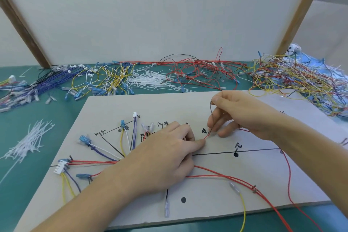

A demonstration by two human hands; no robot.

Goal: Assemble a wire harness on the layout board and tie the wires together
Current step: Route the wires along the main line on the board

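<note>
A grey layout board with black lines, dots and handwritten labels lies in front of me. Red, purple, yellow and white wires with blue and white connectors fan out over its left part, among them a white plug. My left hand presses flat on the wire bundle at the board's middle, its fingertip on a red wire end. My right hand pinches a thin brown wire that loops down to that same spot. Red wires and a yellow wire trail off to the lower right.
Piles of loose wires lie along the back of the green table: purple, yellow, red and a mixed tangle at right. White cable ties lie in heaps at the back and at left. A white panel stands behind.
</note>
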